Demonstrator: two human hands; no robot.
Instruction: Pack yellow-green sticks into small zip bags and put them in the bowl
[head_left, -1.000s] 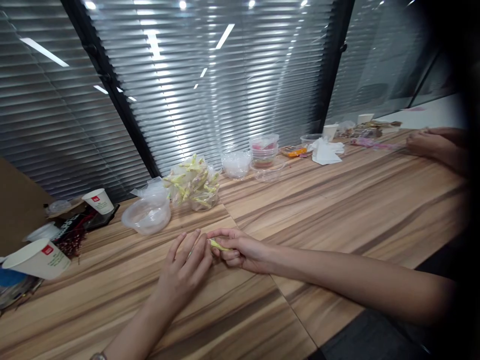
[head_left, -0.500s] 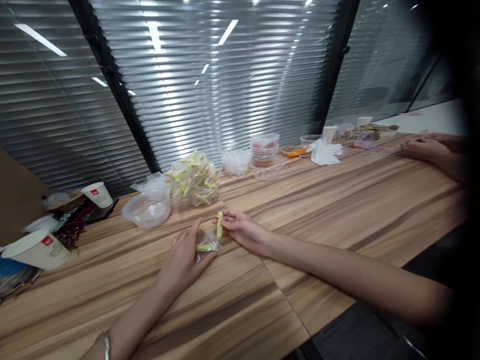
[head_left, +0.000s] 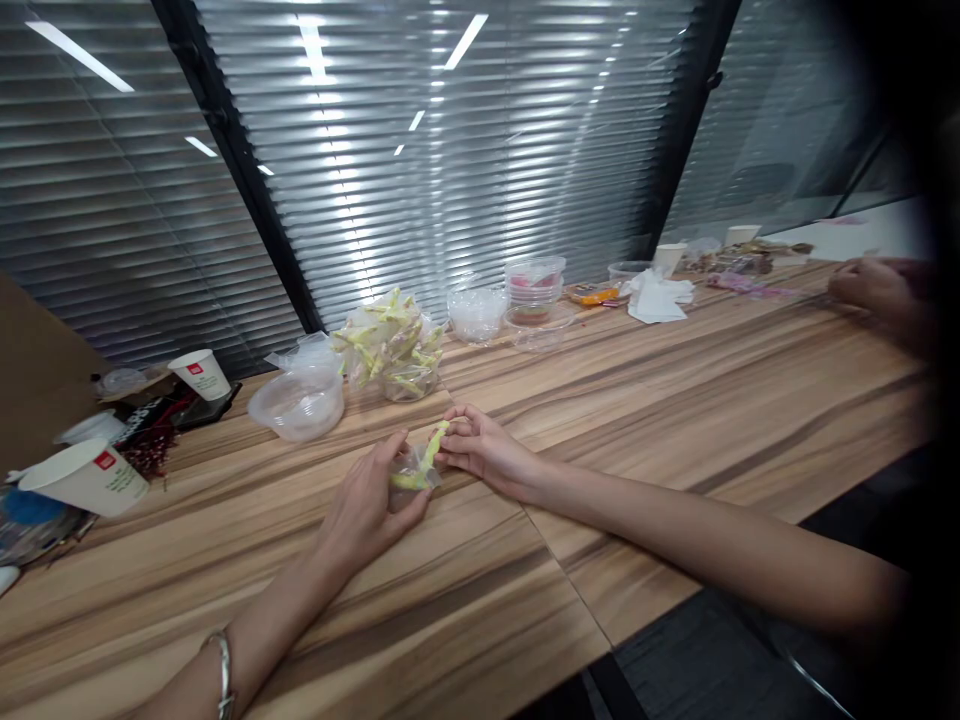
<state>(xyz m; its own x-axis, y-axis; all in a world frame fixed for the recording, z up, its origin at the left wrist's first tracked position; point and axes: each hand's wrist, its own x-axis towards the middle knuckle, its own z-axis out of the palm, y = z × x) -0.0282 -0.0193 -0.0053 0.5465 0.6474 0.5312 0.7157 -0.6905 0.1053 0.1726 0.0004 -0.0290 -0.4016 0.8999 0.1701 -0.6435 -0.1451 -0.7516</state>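
My left hand [head_left: 373, 497] is closed around a small clear plastic bag [head_left: 409, 470] on the wooden table [head_left: 480, 570]; a yellow-green piece shows inside it. My right hand [head_left: 484, 453] pinches a second yellow-green piece [head_left: 433, 445], which slants down to the bag, its lower end meeting the bag. The two hands are close together. Beyond them stands a clear container heaped with similar wrapped yellow-green pieces [head_left: 394, 345], with a clear plastic bowl [head_left: 298, 402] to its left.
Two paper cups [head_left: 90, 478] and a dark phone [head_left: 208, 408] lie on the left. Behind are stacked clear tubs [head_left: 534, 285], an orange packet [head_left: 592, 295] and white tissue [head_left: 658, 297]. Another person's hand [head_left: 874, 290] is at the far right.
The piece in my right hand has gone from upright to slanting, its lower end now at the bag. The camera view has shifted slightly.
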